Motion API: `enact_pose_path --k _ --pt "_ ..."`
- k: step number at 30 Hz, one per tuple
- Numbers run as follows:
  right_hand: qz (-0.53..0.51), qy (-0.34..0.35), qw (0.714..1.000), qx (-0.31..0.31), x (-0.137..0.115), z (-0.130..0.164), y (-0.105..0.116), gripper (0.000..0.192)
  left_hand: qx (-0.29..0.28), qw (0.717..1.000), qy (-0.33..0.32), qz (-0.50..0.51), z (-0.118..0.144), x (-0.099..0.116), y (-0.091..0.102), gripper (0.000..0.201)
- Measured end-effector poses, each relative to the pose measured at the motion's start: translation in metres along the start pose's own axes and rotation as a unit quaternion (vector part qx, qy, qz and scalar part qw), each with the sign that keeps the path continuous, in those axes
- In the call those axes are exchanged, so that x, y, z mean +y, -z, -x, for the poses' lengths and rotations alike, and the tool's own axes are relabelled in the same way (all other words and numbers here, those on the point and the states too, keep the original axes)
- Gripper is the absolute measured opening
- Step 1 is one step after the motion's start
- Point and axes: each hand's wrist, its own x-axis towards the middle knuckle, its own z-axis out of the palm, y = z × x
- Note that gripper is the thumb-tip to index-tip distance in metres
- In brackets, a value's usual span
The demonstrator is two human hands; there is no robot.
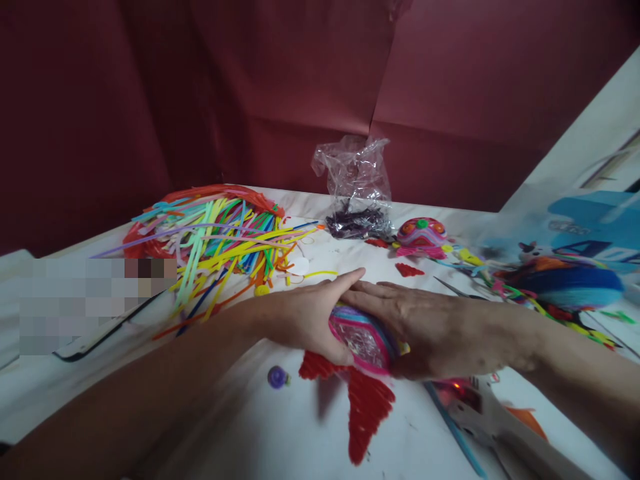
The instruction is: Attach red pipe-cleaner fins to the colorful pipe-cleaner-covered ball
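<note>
Against a maroon backdrop, on a cluttered white table (280, 433), your left hand (305, 320) and right hand (440, 333) press flat-fingered around a pink woven craft piece (365, 340); squeeze unevenly and it may slip or deform onto the red fin shapes (367, 407).

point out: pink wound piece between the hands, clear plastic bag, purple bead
pink wound piece (367, 340), head view, its shiny face between the hands
clear plastic bag (356, 177), head view, crinkled upper part
purple bead (277, 377), head view, its centre
</note>
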Motion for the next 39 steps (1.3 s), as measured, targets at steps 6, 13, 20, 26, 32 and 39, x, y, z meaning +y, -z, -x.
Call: enact_pose_path --k 6,13,20,26,32,39 --pt "0.007 -0.021 0.999 -0.041 -0.001 0.000 0.004 0.091 -0.060 0.996 -0.001 0.064 -0.001 -0.003 0.010 0.098" --pt "-0.009 -0.052 0.998 -0.044 0.003 0.008 0.003 0.086 -0.052 0.989 0.025 0.136 -0.005 -0.013 0.008 0.100" --pt "-0.104 -0.084 0.991 0.031 0.015 0.019 -0.008 0.088 -0.043 0.976 0.059 0.203 -0.013 -0.032 0.005 0.095" --pt "-0.159 -0.162 0.973 0.027 0.022 0.027 -0.016 0.081 -0.077 0.974 0.055 0.206 -0.014 -0.030 0.008 0.079" --pt "-0.203 -0.146 0.967 0.046 0.024 0.031 -0.023 0.074 -0.081 0.971 0.054 0.217 -0.016 -0.030 0.010 0.068" --pt "-0.245 -0.134 0.958 0.058 0.023 0.034 -0.028 0.071 -0.096 0.961 0.049 0.253 -0.015 -0.032 0.012 0.058"
